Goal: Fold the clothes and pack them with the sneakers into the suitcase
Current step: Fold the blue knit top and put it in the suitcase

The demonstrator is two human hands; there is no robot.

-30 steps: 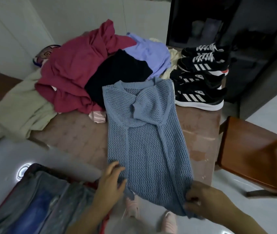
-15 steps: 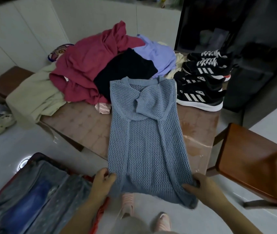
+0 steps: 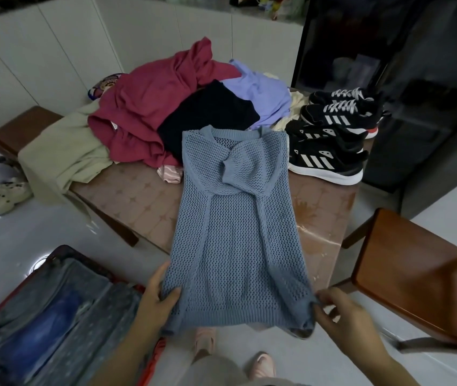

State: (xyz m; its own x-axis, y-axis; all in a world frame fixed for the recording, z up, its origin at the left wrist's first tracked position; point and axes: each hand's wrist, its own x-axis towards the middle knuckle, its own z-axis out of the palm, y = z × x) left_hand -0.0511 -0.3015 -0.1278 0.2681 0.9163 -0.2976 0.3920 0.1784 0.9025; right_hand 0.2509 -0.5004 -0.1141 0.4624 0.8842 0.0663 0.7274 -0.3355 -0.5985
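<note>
Blue sweater lies lengthwise on the table, sleeves folded in, hem overhanging the near edge. Left hand pinches the hem's left corner, thumb on top. Right hand pinches the right corner. Clothes pile and sneakers sit behind. Suitcase lies open on the floor, lower left.

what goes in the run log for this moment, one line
step: folding blue knit sweater | left hand: grips hem corner | right hand: pinches hem corner | sneakers: on table | suitcase: open
</note>
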